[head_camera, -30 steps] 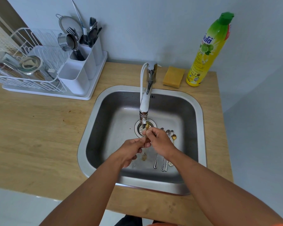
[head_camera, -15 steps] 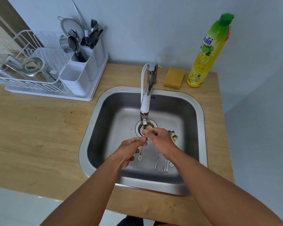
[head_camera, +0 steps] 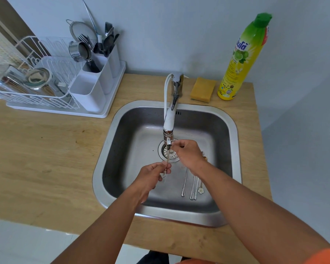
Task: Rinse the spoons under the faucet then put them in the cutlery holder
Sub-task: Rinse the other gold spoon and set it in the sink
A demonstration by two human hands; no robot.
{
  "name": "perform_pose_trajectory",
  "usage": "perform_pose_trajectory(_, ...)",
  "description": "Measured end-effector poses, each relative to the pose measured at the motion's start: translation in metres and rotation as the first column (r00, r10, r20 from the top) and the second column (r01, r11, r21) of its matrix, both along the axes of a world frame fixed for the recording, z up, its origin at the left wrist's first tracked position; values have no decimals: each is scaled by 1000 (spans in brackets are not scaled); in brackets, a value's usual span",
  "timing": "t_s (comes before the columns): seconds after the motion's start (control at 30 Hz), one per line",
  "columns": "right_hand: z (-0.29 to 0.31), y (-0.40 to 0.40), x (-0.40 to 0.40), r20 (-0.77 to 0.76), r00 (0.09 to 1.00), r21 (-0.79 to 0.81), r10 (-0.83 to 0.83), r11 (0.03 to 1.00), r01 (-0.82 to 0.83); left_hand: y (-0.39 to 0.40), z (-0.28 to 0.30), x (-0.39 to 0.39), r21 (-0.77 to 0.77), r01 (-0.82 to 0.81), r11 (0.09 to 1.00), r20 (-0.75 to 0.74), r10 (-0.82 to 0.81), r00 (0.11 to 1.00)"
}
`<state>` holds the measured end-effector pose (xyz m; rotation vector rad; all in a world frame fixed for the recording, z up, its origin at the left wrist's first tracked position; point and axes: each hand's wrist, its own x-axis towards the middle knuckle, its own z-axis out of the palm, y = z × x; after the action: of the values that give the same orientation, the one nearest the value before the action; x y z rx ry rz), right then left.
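A thin gold spoon (head_camera: 168, 156) is held upright under the faucet (head_camera: 169, 121) nozzle, over the drain. My left hand (head_camera: 152, 177) pinches its lower handle, near the flower-shaped end. My right hand (head_camera: 187, 152) grips its upper part at the nozzle; the bowl is hidden by my fingers. Several more spoons (head_camera: 192, 184) lie on the bottom of the steel sink (head_camera: 107, 149), right of the drain, partly under my right wrist. The white cutlery holder (head_camera: 95, 80) stands at the back left on the dish rack tray, with forks and spoons in its far compartments.
A white wire dish rack (head_camera: 27, 80) with metal bowls sits left of the holder. A yellow sponge (head_camera: 203, 89) and a yellow-green dish soap bottle (head_camera: 242, 60) stand behind the sink on the wooden counter (head_camera: 46, 149).
The spoon has turned more upright under the nozzle. My right hand has risen toward the faucet tip and my left hand has slid lower along the handle.
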<state>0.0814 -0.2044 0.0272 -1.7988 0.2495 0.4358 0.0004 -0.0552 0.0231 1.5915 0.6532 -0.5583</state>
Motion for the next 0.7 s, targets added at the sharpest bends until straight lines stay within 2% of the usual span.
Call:
perform_pose_trajectory(0.23,-5,5,-20,-57,995,76,77,995,-72,-8,12,19,30,-80,996,37,79,996)
perform_pose_trajectory(0.47,-2,0,-13,-51,997,5,59,998,-59,-5,2,-1,76,37,996,30,-40,999)
perform_pose_trajectory(0.7,-8,-5,-24,-62,983,-12,174,985,-175,1,15,26,54,-93,994,22,91,996)
